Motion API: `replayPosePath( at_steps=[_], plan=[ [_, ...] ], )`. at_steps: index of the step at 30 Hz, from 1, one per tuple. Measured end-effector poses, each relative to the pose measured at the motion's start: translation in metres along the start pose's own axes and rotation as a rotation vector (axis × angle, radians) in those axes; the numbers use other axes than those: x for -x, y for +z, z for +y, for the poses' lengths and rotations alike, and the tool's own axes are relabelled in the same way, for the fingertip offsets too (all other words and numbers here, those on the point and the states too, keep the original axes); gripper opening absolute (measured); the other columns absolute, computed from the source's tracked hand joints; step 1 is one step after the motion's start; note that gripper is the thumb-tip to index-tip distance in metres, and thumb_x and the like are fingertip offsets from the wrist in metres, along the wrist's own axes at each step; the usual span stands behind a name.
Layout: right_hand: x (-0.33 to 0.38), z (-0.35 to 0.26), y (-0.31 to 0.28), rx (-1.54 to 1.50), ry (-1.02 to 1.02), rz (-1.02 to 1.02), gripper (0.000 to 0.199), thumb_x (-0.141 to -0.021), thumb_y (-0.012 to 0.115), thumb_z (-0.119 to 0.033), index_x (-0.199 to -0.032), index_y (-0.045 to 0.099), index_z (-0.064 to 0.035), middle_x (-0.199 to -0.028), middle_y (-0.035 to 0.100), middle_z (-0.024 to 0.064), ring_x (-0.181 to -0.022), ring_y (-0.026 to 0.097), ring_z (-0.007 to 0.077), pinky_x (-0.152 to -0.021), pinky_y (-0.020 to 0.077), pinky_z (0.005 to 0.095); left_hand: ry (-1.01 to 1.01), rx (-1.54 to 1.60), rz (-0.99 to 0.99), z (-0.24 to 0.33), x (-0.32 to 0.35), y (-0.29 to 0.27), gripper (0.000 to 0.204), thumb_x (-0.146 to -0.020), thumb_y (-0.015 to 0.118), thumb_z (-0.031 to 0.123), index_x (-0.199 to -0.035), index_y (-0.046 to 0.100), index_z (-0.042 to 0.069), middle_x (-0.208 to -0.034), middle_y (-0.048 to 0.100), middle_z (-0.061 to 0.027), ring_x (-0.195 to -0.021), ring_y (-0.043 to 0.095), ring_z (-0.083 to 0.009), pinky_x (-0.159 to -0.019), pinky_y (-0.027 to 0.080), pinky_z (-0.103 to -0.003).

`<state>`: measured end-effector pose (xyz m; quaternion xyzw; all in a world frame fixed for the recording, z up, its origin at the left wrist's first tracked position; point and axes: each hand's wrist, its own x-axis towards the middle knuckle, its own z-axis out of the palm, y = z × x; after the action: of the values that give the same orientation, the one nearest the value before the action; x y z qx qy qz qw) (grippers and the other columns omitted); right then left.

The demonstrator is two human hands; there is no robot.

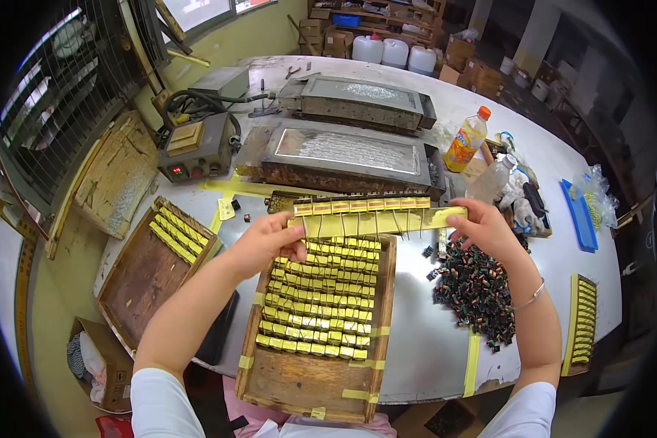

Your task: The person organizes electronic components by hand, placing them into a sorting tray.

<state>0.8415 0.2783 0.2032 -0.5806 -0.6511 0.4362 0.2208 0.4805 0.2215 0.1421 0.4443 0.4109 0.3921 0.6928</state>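
Observation:
Between both hands a long yellow strip (376, 223) is held level, a row of small yellow-taped coil parts (361, 206) along its upper edge and thin wire leads hanging down. My left hand (274, 235) pinches its left end. My right hand (487, 228) grips the right end between thumb and fingers. Below the strip lies a wooden tray (310, 376), with several rows of similar yellow coil parts (317, 299) filling its upper part. The strip hides the tray's far edge. A heap of small dark parts with copper windings (478, 292) lies to the right of the tray.
A second wooden tray (142, 288) with a few yellow rows stands at left. Farther back are two metal solder pots (347, 153), a control box with red display (197, 146) and an orange-capped bottle (466, 140). A blue tray (578, 215) and yellow part rack (582, 321) lie right.

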Motion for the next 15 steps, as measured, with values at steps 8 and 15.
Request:
replayPosePath(
  at_steps=[8, 15],
  plan=[
    [-0.096, 0.041, -0.019, 0.118, -0.181, 0.129, 0.021, -0.079, 0.068, -0.014, -0.094, 0.062, 0.0004, -0.076, 0.062, 0.0009, -0.066, 0.055, 0.0053, -0.057, 0.0452, 0.0202, 0.116, -1.129, 0.123, 0.042, -0.129, -0.049, 0.023, -0.081, 0.062, 0.023, -0.096, 0.061, 0.005, -0.08, 0.063, -0.0065, -0.075, 0.06, -0.0158, -0.068, 0.045, -0.03],
    [-0.186, 0.043, -0.028, 0.744, -0.431, 0.578, 0.03, -0.074, 0.068, -0.029, -0.094, 0.067, -0.0066, -0.082, 0.065, 0.0112, -0.071, 0.063, 0.0228, -0.064, 0.0474, 0.0312, 0.505, -1.445, 0.529, 0.063, -0.24, -0.071, 0.03, -0.074, 0.068, 0.031, -0.097, 0.065, 0.012, -0.097, 0.062, -0.0059, -0.092, 0.057, -0.0277, -0.078, 0.045, -0.039]
  ],
)
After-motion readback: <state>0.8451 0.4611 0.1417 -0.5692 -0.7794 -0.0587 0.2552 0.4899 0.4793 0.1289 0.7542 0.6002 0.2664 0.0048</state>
